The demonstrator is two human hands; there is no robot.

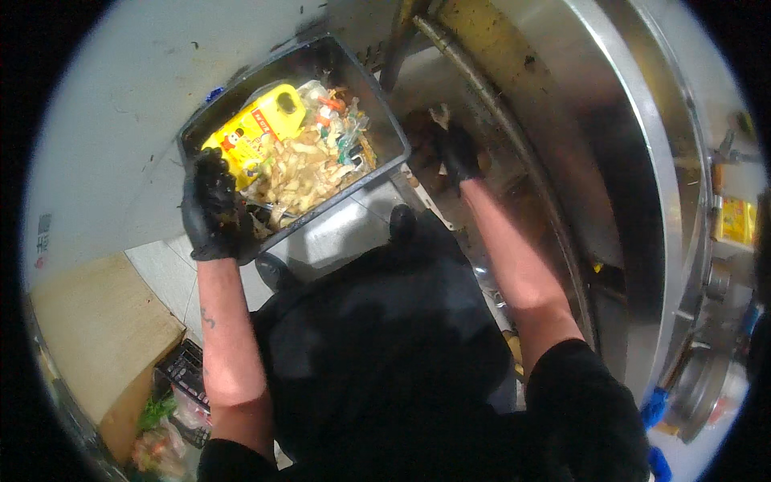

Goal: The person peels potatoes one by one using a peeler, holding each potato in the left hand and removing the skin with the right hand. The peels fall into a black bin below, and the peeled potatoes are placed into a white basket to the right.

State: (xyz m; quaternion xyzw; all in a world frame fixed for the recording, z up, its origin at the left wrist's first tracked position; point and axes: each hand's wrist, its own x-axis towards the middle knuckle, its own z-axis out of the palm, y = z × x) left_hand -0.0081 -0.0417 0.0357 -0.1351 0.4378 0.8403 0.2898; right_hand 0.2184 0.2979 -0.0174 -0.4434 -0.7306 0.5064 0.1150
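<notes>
In front of me stands a grey plastic waste bin (355,194). Potato peelings (301,172) and crumpled plastic scraps (348,147) fill it, with a yellow plastic jug (256,132) lying tilted on the left. My left hand (214,208), in a black glove with dark bits on it, is at the bin's near left corner, its fingers curled near the jug. Whether it holds anything is unclear. To the right of the bin, my right hand (458,147), also black-gloved, reaches into shadow beneath the counter. A pale scrap (441,114) shows at its fingertips; the grip on it is unclear.
A metal pipe (494,90) curves along the right beside a stainless steel counter (638,150). A long pale strip (427,196) lies beside the bin. At lower left are a black plastic crate (184,367) and bagged produce (159,446). My shoes stand close to the bin.
</notes>
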